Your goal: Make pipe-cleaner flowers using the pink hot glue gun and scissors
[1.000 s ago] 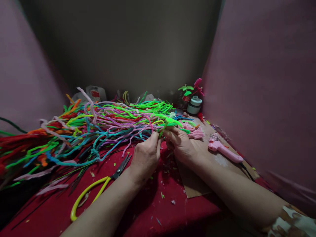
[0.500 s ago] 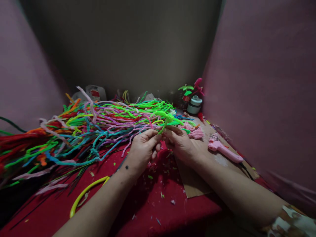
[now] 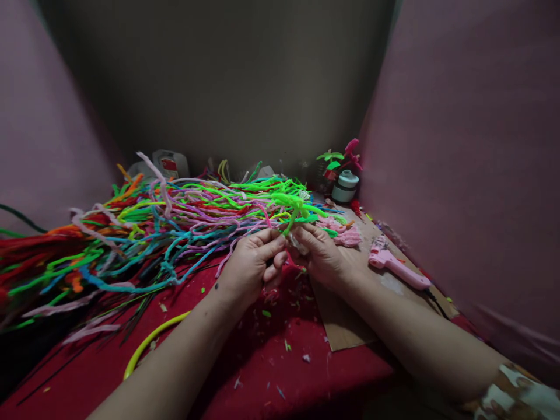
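Note:
A bright green pipe-cleaner flower (image 3: pixel 294 205) with a short stem stands up between my hands, its petals spread at the top. My left hand (image 3: pixel 259 256) pinches the lower stem between thumb and forefinger, the other fingers curled. Close against it, my right hand (image 3: pixel 315 248) is also closed at the stem's base, thumb and fingers together. The exact grip at the fingertips is partly hidden. Just behind the hands lies a large heap of coloured pipe cleaners (image 3: pixel 205 216).
A pink glue gun (image 3: pixel 400 270) lies on a cardboard sheet (image 3: pixel 343 329) at right, near pink fluffy pieces (image 3: pixel 347 234). Behind stands a small pale jar (image 3: pixel 345 188). A yellow curved handle (image 3: pixel 153 337) and scraps rest on the red cloth (image 3: pixel 262 388).
The green flower has turned and tilted slightly, with its petals now spread wider. Both hands stay together at its stem, the fingers shifted a little.

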Motion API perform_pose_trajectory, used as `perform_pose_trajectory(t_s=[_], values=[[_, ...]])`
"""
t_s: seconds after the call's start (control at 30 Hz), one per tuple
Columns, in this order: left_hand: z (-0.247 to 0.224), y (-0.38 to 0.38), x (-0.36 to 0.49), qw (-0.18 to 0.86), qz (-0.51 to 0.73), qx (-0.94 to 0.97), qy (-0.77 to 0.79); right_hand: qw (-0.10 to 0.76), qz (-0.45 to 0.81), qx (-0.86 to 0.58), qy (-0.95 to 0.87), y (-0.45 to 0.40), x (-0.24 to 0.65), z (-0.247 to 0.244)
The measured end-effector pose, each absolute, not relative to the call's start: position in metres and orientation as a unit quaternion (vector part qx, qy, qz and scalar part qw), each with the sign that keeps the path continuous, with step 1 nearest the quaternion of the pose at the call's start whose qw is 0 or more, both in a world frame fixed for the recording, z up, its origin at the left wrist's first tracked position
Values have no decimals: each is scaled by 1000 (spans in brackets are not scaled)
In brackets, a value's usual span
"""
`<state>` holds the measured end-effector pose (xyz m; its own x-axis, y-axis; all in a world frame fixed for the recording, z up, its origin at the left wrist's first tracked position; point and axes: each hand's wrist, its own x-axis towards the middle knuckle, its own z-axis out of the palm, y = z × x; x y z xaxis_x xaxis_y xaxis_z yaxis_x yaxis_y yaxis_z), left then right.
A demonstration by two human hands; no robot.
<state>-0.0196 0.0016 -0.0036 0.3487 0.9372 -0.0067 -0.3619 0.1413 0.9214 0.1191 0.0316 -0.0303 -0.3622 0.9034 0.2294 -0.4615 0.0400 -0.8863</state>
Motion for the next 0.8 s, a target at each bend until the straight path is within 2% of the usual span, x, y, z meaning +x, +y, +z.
perform_pose_trajectory(t_s=[0.37,0.5,0.6,0.8], values=[[-6,2,-27,763,386,446,266,503,681,-223,-484,32,121,-30],[-5,2,-26,753,367,475,269,509,675,-220,-487,31,119,-30],[-6,3,-22,651,394,553,341,515,667,-237,-484,33,119,-31],[-17,2,-14,245,443,713,484,532,635,-272,-490,34,119,-32]])
